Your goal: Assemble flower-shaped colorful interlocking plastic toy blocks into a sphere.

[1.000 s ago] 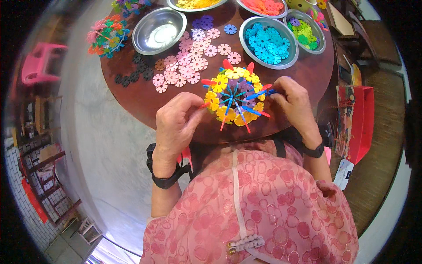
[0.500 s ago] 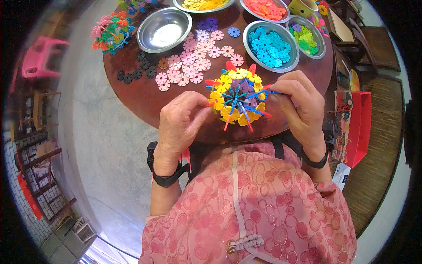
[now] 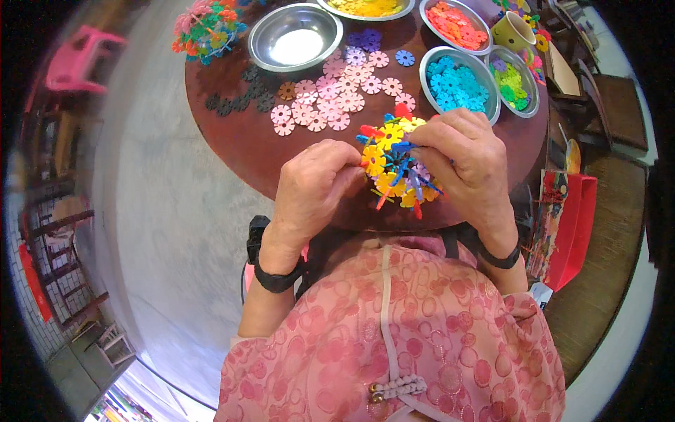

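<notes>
Both my left hand (image 3: 313, 184) and right hand (image 3: 467, 158) pinch the snowflake-disc ball (image 3: 395, 165) closed-fingered; squeezing too hard could, I judge, pop discs loose onto the table (image 3: 239, 133).

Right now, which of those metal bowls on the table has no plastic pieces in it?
The metal bowl at the table's far left: its inside shows only bare shiny metal. The others hold yellow, orange-red, blue and green snowflake pieces.
</notes>
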`<state>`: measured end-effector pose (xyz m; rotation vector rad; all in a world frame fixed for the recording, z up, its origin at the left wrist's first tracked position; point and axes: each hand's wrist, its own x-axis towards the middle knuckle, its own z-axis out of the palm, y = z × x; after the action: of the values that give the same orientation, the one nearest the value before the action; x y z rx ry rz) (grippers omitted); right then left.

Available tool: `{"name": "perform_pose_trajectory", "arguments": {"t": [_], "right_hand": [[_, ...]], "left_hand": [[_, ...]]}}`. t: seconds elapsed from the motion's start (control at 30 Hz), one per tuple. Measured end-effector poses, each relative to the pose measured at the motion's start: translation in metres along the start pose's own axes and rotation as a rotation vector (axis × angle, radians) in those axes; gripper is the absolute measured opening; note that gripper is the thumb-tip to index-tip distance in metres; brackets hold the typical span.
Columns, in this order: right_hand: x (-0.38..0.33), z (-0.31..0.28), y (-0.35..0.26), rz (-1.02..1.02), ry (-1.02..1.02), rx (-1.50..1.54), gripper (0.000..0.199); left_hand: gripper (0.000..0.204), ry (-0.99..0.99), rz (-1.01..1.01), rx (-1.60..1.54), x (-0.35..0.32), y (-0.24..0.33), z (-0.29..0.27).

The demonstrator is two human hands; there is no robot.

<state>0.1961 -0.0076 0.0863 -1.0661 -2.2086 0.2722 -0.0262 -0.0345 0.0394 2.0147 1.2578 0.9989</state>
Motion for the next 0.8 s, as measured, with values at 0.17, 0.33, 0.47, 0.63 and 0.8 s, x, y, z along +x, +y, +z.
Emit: {"name": "perform_pose_trajectory", "arguments": {"t": [0.17,0.33,0.47,0.63,0.8], "right_hand": [[-0.0038,0.0026,-0.0007,0.022,-0.086,0.014,0.014],[-0.0022,0.0047,-0.0042,0.045,-0.091,-0.003,0.013],[-0.0031,0.0063,-0.0044,0.043,-0.095,0.012,0.012],[-0.0005,0.0061,-0.0014,-0.017,-0.092,0.024,0.012],[0.0013,0.0046,0.0000,-0.019,-0.119,0.063,0.012]], "left_hand": [[0.014,0.067,-0.006,0.018,-0.0017,-0.0022,0.0047],[0.015,0.101,0.007,-0.002,-0.0024,-0.0049,0.0082],[0.014,0.078,0.039,0.021,-0.0018,-0.0049,0.0057],[0.017,0.078,0.085,0.085,-0.0014,-0.0067,0.0063],[0.014,0.025,0.075,0.085,-0.0003,-0.0030,0.0033]]}}
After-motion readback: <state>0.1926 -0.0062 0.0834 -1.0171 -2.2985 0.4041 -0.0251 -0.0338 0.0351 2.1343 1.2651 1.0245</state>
